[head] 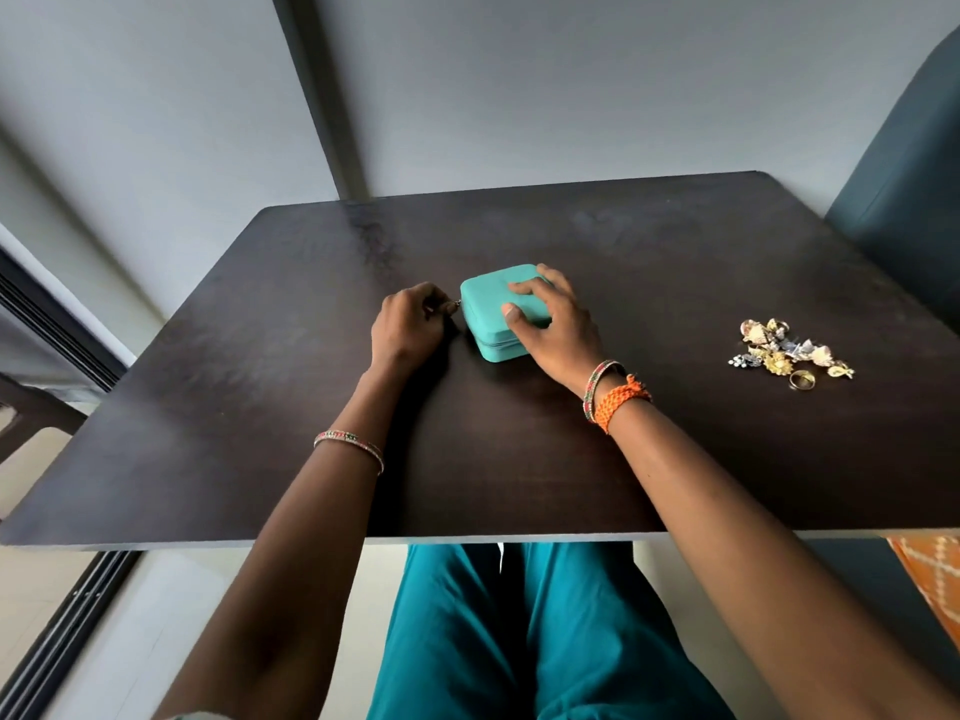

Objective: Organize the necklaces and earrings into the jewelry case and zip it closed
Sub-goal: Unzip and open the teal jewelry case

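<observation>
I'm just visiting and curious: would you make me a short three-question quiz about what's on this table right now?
1. True or false: the teal jewelry case lies closed on the dark table.
2. What does the left hand pinch? A) a ring B) the zipper pull C) a bangle
3. On which side of the case does the loose jewelry pile lie?

Key
1. True; the right hand rests on its lid.
2. B
3. The person's right, well apart from the case.
</observation>
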Demonstrator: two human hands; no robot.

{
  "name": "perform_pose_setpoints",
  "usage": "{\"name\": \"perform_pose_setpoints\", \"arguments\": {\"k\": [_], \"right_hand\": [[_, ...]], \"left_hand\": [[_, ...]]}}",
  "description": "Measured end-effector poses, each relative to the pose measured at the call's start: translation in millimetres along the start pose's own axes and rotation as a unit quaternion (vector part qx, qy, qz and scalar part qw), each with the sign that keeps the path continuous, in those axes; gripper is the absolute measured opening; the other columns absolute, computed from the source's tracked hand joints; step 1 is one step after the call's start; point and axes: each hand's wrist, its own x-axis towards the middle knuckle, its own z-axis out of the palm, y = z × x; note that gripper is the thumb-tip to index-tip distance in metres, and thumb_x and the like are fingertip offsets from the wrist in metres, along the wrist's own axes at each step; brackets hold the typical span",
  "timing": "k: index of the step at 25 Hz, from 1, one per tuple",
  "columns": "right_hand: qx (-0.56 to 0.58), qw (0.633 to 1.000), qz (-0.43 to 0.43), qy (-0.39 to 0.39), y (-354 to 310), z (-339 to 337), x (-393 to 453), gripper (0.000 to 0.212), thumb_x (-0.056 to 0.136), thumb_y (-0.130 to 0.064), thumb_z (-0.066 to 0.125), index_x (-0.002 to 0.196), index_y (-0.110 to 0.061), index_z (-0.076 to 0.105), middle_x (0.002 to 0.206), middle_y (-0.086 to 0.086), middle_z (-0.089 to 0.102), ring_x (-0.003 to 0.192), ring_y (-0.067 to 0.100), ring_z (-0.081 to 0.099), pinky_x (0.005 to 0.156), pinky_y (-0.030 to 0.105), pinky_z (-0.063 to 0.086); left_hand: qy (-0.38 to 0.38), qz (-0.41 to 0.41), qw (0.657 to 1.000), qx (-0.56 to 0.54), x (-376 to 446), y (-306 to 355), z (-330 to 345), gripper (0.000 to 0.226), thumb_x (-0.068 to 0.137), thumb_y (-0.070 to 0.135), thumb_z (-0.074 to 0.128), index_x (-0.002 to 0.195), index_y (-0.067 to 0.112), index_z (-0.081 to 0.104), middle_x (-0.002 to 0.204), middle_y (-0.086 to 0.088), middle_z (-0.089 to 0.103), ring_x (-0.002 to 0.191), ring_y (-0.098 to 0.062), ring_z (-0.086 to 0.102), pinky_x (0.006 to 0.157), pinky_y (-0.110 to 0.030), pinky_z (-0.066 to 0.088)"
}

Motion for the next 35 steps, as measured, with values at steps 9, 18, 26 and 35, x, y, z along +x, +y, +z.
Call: {"name": "perform_pose_setpoints", "arguments": {"k": [9, 18, 26, 35], "right_hand": [[0.047, 0.998, 0.02, -0.045, 0.7, -8.1, 2.7, 0.028, 0.086, -0.032, 0.064, 0.111, -0.02, 0.062, 0.138, 0.0, 0.04, 0.135, 0.013, 0.035, 0.103, 0.035, 0.036], [-0.065, 0.987, 0.004, -0.149, -10.7, -36.7, -5.4, 0.062, 0.076, -0.02, 0.065, 0.136, -0.029, 0.05, 0.154, 0.004, 0.026, 0.14, 0.021, 0.028, 0.112, 0.031, 0.028], [-0.197, 0.969, -0.01, -0.151, -43.6, -44.7, -36.1, 0.063, 0.083, -0.035, 0.066, 0.141, -0.025, 0.043, 0.146, 0.01, 0.035, 0.127, 0.033, 0.046, 0.104, 0.037, 0.039], [-0.236, 0.96, -0.065, -0.139, -67.2, -64.8, -11.9, 0.047, 0.082, -0.013, 0.065, 0.128, -0.019, 0.058, 0.125, 0.012, 0.061, 0.111, 0.031, 0.059, 0.097, 0.039, 0.047]], "left_hand": [[-0.015, 0.05, 0.997, -0.061, 24.9, 11.5, 8.9, 0.034, 0.07, 0.024, 0.05, 0.092, 0.018, 0.074, 0.091, -0.005, 0.074, 0.087, -0.024, 0.067, 0.076, -0.033, 0.053], [-0.253, 0.003, 0.947, -0.196, -4.1, 3.0, 6.8, 0.097, 0.063, 0.011, 0.054, 0.151, 0.021, 0.015, 0.138, 0.0, 0.05, 0.125, -0.012, 0.049, 0.109, -0.032, 0.037], [-0.268, 0.101, 0.957, -0.034, -30.1, -1.1, -9.6, 0.116, 0.052, 0.075, 0.068, 0.146, 0.037, 0.011, 0.148, 0.017, 0.035, 0.139, -0.013, 0.029, 0.115, -0.044, 0.026], [-0.245, 0.086, 0.963, -0.072, -32.2, 3.3, -10.4, 0.109, 0.047, 0.069, 0.073, 0.14, 0.033, 0.03, 0.131, 0.018, 0.052, 0.126, -0.009, 0.045, 0.11, -0.039, 0.034]]}}
